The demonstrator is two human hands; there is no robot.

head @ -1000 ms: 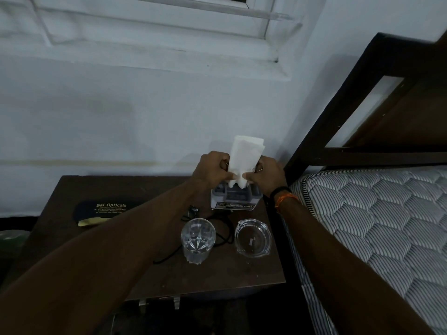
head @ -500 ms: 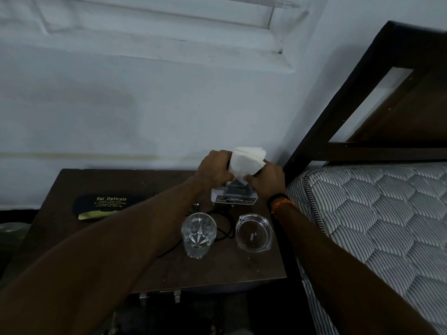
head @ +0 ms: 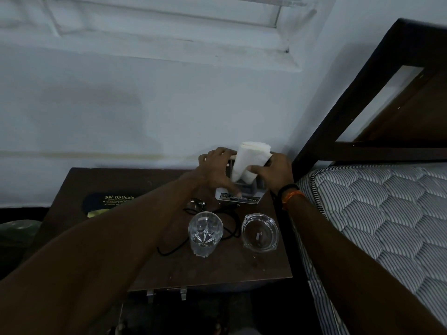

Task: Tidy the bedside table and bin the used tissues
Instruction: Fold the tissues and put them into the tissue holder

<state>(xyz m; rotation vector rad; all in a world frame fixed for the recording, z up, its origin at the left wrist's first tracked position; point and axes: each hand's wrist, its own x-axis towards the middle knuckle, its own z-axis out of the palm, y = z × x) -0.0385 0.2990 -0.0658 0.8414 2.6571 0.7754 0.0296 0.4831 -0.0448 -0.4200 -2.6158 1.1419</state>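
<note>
A stack of white tissues (head: 250, 159) stands in a grey tissue holder (head: 238, 195) at the back right of the dark wooden bedside table (head: 212, 267). My left hand (head: 216, 169) grips the holder's left side, fingers spread down its front. My right hand (head: 274, 171) is on the right side, its thumb pressing the tissues. A black glasses case (head: 108, 203) lies at the left. Spectacles (head: 197, 204) and a black cord (head: 225, 234) lie in the middle, partly hidden by my left arm.
A clear drinking glass (head: 205, 234) and a glass ashtray (head: 260, 232) stand near the front of the table. A quilted mattress (head: 387, 226) and dark headboard (head: 362, 105) border the right. A green object (head: 17, 232) sits low at the far left.
The tissues have gone lower into the holder, and both hands have shifted from pinching them to bracing the holder's sides.
</note>
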